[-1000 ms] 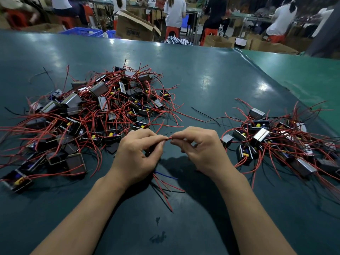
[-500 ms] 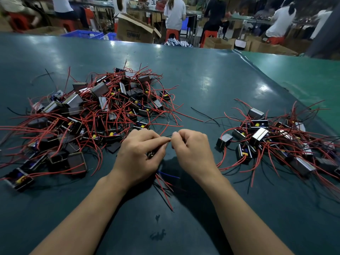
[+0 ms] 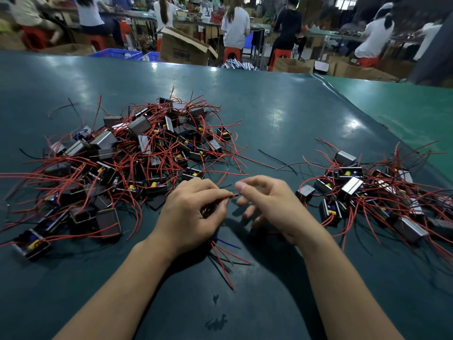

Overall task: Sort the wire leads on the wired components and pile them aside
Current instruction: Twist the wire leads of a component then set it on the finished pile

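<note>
Seen from the head camera over a dark green table (image 3: 282,114). Left hand (image 3: 193,212) near the table's centre, fingers curled, thumb and forefinger pinching the tips of a bundle of red wire leads (image 3: 231,195); the component itself mostly hidden beneath the palm, with loose red, black and blue lead ends (image 3: 226,258) trailing out below the wrist onto the table. Right hand (image 3: 267,204) just beside the left, fingers loosely spread and relaxed, fingertips close to the pinched lead tips but apart from them, holding nothing. To the left, a large tangled heap of wired components (image 3: 127,163), metal-cased blocks with yellow parts and long red leads. To the right, well apart from the heap, a smaller pile of components (image 3: 367,190) with leads splayed outward. Beyond the far table edge, a cardboard box (image 3: 183,49), blue crates (image 3: 117,54), and seated people on red stools (image 3: 230,54) at other benches.
</note>
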Motion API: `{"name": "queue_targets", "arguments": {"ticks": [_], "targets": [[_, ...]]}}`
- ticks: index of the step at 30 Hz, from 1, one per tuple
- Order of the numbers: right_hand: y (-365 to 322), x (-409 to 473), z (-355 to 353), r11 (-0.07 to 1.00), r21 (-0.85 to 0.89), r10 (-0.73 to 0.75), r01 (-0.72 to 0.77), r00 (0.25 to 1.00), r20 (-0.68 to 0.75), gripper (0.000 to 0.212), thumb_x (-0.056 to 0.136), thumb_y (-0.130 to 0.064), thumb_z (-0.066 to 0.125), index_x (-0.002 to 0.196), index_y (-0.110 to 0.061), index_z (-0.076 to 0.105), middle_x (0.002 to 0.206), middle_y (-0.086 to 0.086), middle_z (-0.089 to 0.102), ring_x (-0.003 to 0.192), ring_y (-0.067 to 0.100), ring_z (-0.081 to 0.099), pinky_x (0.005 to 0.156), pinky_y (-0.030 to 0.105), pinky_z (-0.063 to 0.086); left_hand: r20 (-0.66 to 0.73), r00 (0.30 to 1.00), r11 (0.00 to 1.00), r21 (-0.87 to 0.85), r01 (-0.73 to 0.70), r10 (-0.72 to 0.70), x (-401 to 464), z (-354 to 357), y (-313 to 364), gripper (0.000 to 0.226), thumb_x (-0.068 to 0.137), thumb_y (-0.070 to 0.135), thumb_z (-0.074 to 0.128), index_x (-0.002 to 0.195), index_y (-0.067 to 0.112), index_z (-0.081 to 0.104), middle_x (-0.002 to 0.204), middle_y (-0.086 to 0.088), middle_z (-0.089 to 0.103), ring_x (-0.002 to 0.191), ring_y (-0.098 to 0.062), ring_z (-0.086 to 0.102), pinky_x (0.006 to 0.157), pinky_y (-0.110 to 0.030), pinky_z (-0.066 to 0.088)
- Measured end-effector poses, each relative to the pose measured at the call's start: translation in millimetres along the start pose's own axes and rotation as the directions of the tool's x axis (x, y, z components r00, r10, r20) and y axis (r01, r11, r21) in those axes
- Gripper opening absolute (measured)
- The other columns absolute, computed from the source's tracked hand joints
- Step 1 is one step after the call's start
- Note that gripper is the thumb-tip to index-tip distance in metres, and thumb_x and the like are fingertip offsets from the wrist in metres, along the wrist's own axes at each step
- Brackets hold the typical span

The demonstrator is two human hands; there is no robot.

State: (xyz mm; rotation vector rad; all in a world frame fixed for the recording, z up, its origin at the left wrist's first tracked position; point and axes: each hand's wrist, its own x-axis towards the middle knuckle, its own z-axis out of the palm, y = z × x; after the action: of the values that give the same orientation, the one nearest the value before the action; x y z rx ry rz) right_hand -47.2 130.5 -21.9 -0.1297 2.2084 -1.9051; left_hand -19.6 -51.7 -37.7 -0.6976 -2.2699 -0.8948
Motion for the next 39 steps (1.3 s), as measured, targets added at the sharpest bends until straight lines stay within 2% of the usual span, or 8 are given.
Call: {"name": "queue_targets", "arguments": {"ticks": [7,11,17,20,23,32,36,39], "targets": [[-2.1,3.2,6.8,0.990,0.140,-0.016,0.016,1.000,0.001,0.003,0.089,-0.014,0.068,0.089,-0.011,0.067,0.069,0.006,0.069,0.050,0.015,0.059,0.043,0.025,0.050,-0.010,1.000,1.000,-0.012,-0.024,0.024,3.7,-5.1,4.2,0.015,0.085,0.021,0.067,0.087,0.013,0.079,0.081,0.000,0.067,0.074,-0.022,0.062,0.071,-0.044,0.048],[-2.5,5.5,15.7,0.993,0.116,-0.014,0.015,1.000,-0.012,0.014,0.092,-0.001,0.061,0.080,-0.006,0.063,0.067,0.011,0.063,0.047,0.011,0.059,0.041,0.020,0.049,-0.130,0.961,0.967,-0.108,0.230,-0.243,15.6,-11.7,-0.7,0.016,0.092,0.017,0.063,0.089,0.009,0.077,0.085,0.000,0.067,0.079,-0.015,0.063,0.074,-0.024,0.050],[-4.8,6.8,12.3,0.987,0.149,-0.064,0.059,0.998,0.027,0.015,0.094,0.006,0.055,0.089,-0.002,0.066,0.073,0.010,0.069,0.060,0.013,0.068,0.052,0.021,0.055,0.389,0.720,0.810,0.144,0.568,-0.574,51.2,-16.8,-26.5,0.019,0.096,0.024,0.056,0.109,0.020,0.069,0.095,0.008,0.071,0.087,-0.009,0.066,0.080,-0.022,0.048],[-5.3,6.3,10.4,0.989,0.124,-0.078,0.075,0.997,0.027,0.018,0.094,0.006,0.055,0.092,-0.006,0.068,0.073,0.003,0.071,0.066,0.012,0.069,0.053,0.023,0.056,0.497,0.648,0.755,0.023,0.655,-0.577,58.9,-17.6,-29.3,0.014,0.097,0.021,0.058,0.098,0.016,0.071,0.082,0.004,0.074,0.063,-0.002,0.065,0.065,-0.020,0.050],[-5.8,4.6,9.3,0.989,0.110,-0.104,0.102,0.994,0.018,0.020,0.093,0.006,0.055,0.093,-0.008,0.068,0.076,0.002,0.071,0.069,0.011,0.069,0.052,0.022,0.054,0.591,0.641,0.782,-0.028,0.623,-0.490,52.0,-16.3,-26.6,0.012,0.093,0.023,0.065,0.094,0.017,0.075,0.082,0.000,0.076,0.072,-0.011,0.067,0.073,-0.031,0.053],[-3.5,1.3,7.9,0.979,0.163,-0.115,0.121,0.992,-0.045,0.007,0.090,0.002,0.062,0.095,-0.002,0.067,0.073,0.006,0.073,0.064,0.015,0.071,0.051,0.021,0.054,0.318,0.859,0.816,-0.302,0.493,-0.401,29.3,-9.7,-13.9,0.013,0.089,0.014,0.069,0.088,0.025,0.075,0.077,0.005,0.075,0.070,-0.008,0.070,0.066,-0.017,0.053],[-6.2,1.0,8.4,0.975,0.141,-0.165,0.173,0.984,-0.067,0.005,0.088,0.001,0.066,0.092,-0.003,0.068,0.075,0.008,0.074,0.069,0.017,0.072,0.052,0.021,0.053,0.269,0.909,0.877,-0.280,0.391,-0.320,26.3,-4.4,-8.5,0.014,0.089,0.018,0.069,0.098,0.027,0.076,0.085,0.008,0.076,0.081,-0.015,0.071,0.077,-0.034,0.056],[-6.3,1.2,9.7,0.979,0.085,-0.173,0.184,0.977,-0.123,0.004,0.087,-0.002,0.068,0.086,-0.006,0.068,0.073,0.006,0.075,0.066,0.016,0.072,0.045,0.022,0.051,0.260,0.913,0.873,-0.300,0.385,-0.314,27.2,-5.6,-9.8,0.019,0.086,0.015,0.073,0.096,0.031,0.076,0.083,0.012,0.076,0.079,-0.004,0.071,0.076,-0.026,0.056]]}}
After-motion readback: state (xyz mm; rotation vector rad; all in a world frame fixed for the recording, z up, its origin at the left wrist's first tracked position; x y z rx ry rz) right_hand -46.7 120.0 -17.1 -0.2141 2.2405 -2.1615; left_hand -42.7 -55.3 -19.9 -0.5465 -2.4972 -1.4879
